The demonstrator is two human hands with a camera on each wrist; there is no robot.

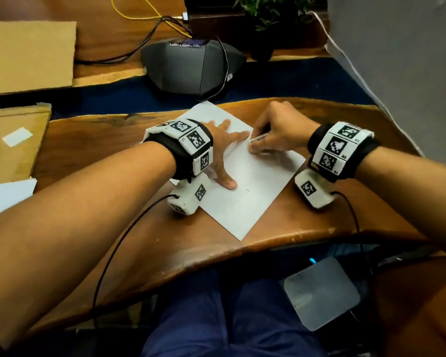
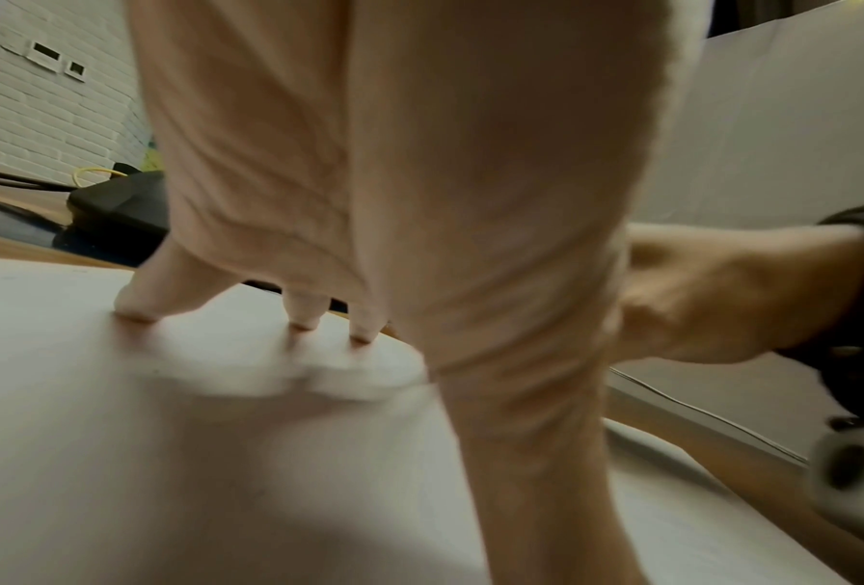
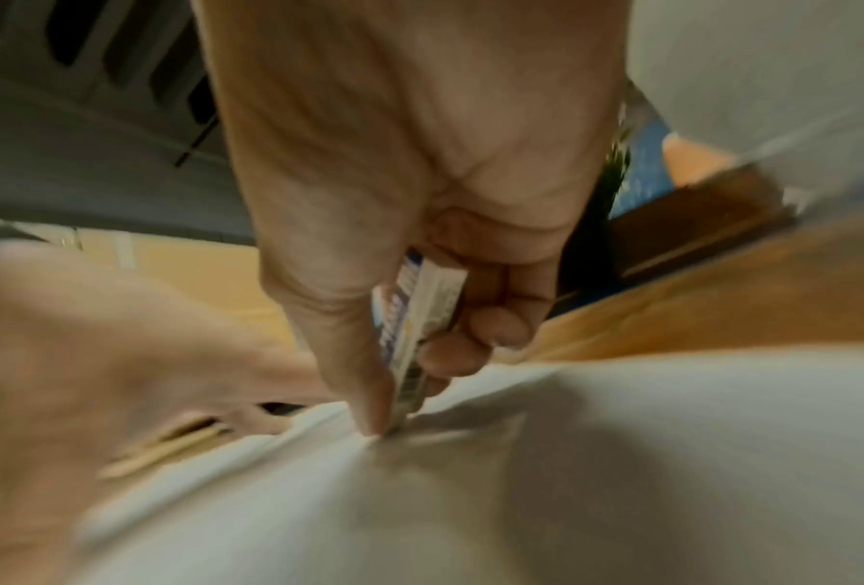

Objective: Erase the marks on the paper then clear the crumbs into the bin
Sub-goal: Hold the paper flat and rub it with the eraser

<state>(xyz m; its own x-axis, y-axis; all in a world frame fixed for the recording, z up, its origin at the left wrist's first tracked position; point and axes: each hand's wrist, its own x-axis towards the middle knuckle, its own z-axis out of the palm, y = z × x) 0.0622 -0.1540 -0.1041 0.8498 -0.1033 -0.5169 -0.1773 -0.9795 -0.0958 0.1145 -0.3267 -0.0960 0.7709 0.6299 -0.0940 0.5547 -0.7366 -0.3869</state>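
Observation:
A white sheet of paper (image 1: 252, 186) lies askew on the wooden desk (image 1: 294, 228). My left hand (image 1: 222, 148) presses flat on the paper (image 2: 119, 435), fingers spread and straight, fingertips (image 2: 137, 306) down on the sheet. My right hand (image 1: 276, 132) pinches a white eraser (image 1: 259, 137) in a blue-printed sleeve between thumb and fingers. In the right wrist view the eraser (image 3: 420, 328) stands tip-down on the paper (image 3: 620, 455). A faint short mark (image 1: 247, 189) shows near my left thumb. The right wrist view is blurred.
A black conference phone (image 1: 191, 65) with cables sits beyond the paper. Cardboard sheets (image 1: 29, 55) lie at the left. A potted plant (image 1: 271, 14) stands at the back. A grey bin (image 1: 322, 292) sits on the floor under the desk's right front edge.

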